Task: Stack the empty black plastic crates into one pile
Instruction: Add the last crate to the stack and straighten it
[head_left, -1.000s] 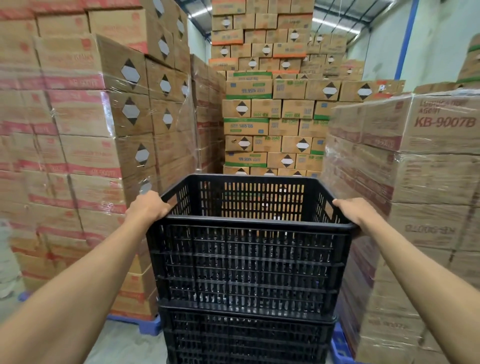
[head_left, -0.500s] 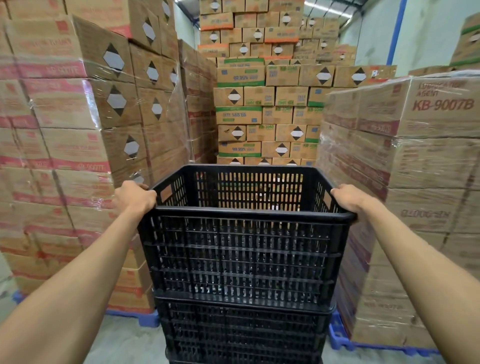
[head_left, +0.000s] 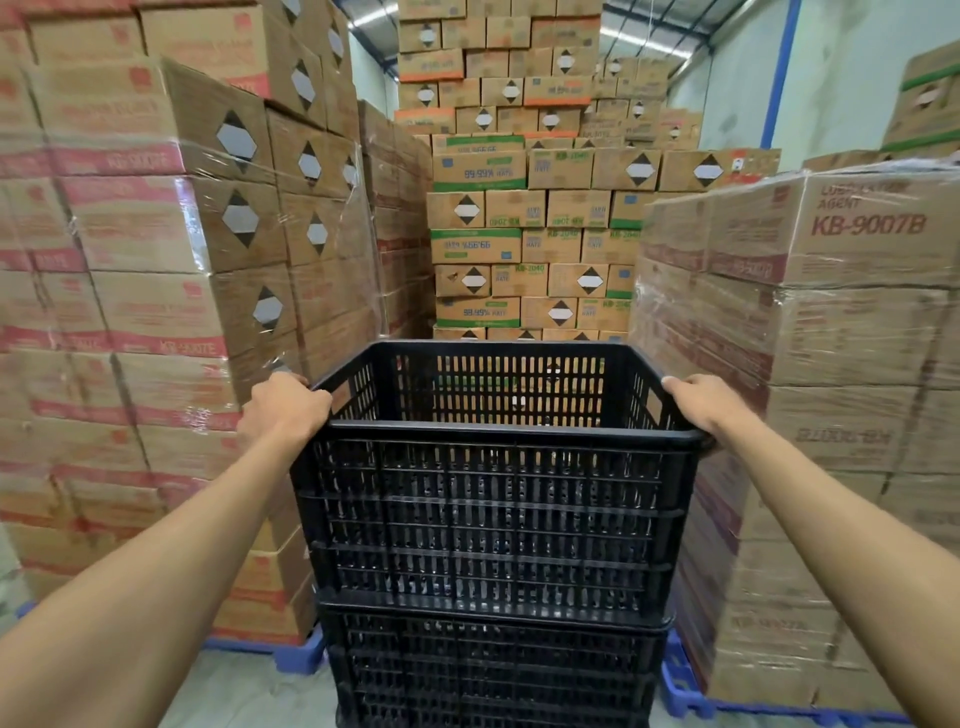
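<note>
An empty black slatted plastic crate (head_left: 493, 525) sits upright on top of another black crate (head_left: 493, 670), forming a pile in front of me. My left hand (head_left: 283, 408) grips the top crate's left rim near the front corner. On the right rim, my right hand (head_left: 701, 402) holds the matching spot. The bottom of the pile runs out of view below the frame.
Shrink-wrapped cardboard boxes on blue pallets (head_left: 298, 657) rise as a tall stack at the left (head_left: 156, 312) and a lower stack at the right (head_left: 831, 389). More boxes (head_left: 524, 234) close off the narrow aisle behind the crates. Grey concrete floor (head_left: 244, 696) shows below.
The view has tilted down slightly, so the crate pile sits a little lower and closer in frame. Both hands keep their hold on the top crate's rim.
</note>
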